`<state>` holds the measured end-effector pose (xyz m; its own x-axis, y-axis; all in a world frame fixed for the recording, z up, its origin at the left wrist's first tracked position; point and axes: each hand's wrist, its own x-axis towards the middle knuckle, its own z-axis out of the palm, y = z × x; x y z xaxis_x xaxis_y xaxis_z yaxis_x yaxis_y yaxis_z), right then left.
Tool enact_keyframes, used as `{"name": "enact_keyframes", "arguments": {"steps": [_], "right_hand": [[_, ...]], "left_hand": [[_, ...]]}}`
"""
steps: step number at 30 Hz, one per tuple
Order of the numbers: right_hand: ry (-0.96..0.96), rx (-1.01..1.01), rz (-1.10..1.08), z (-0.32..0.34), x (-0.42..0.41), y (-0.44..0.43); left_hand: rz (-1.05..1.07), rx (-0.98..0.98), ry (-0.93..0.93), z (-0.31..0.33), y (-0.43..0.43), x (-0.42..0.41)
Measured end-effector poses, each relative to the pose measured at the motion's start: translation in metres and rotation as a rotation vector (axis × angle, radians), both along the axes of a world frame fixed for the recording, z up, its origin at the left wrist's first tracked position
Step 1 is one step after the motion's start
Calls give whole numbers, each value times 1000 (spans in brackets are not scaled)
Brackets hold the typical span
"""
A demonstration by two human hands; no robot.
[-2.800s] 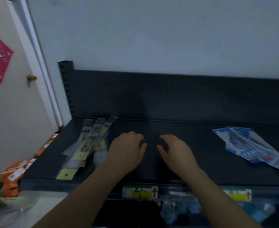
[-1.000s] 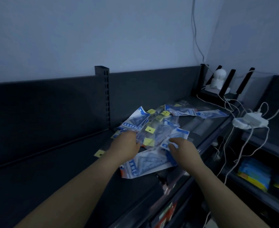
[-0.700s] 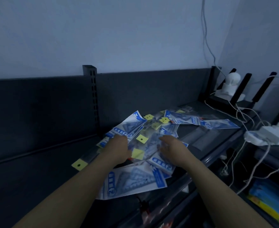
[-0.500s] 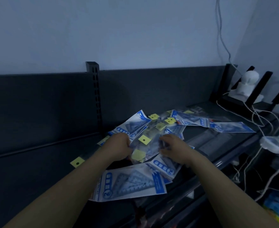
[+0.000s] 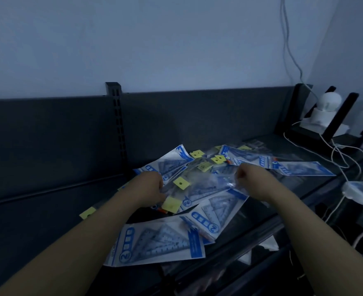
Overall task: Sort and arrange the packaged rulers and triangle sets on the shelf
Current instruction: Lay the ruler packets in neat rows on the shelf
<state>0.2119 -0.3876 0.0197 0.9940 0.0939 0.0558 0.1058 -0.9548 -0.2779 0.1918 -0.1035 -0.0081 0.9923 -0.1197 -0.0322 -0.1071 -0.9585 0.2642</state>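
Observation:
A loose heap of blue-and-white triangle set packs (image 5: 161, 242) and clear ruler packs with yellow header tabs (image 5: 181, 183) lies on the dark shelf (image 5: 37, 214). My left hand (image 5: 149, 189) grips the left end of a clear ruler pack (image 5: 206, 184) in the middle of the heap. My right hand (image 5: 252, 179) pinches the same pack's right end. The pack sits slightly raised above the other packs. More triangle packs (image 5: 304, 168) fan out to the right.
The shelf's back panel has a slotted upright (image 5: 117, 116). At the far right stand a white device (image 5: 326, 112) among black posts, white cables (image 5: 343, 159) and a white adapter (image 5: 360, 192). One yellow tab (image 5: 87, 212) lies apart on the left.
The view turned from the shelf's left part to the heap on the right. My hands went into the heap and spread apart, taking hold of the two ends of a clear ruler pack.

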Motion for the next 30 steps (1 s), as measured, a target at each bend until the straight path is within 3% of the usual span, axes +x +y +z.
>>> {"name": "enact_keyframes", "arguments": {"steps": [6, 10, 14, 21, 26, 30], "right_hand": [[-84, 331, -165, 4, -12, -6], [-49, 597, -209, -11, -10, 8], [-32, 546, -193, -36, -3, 17], [-50, 730, -257, -54, 0, 12], [-80, 790, -232, -57, -1, 11], [-96, 800, -241, -56, -3, 11]], "left_hand": [[-23, 35, -108, -1, -21, 0], [16, -47, -6, 2, -28, 2], [69, -205, 125, 7, -25, -1], [143, -262, 31, 41, -8, -5], [115, -510, -18, 63, -16, 5], [74, -413, -36, 40, -53, 31]]}}
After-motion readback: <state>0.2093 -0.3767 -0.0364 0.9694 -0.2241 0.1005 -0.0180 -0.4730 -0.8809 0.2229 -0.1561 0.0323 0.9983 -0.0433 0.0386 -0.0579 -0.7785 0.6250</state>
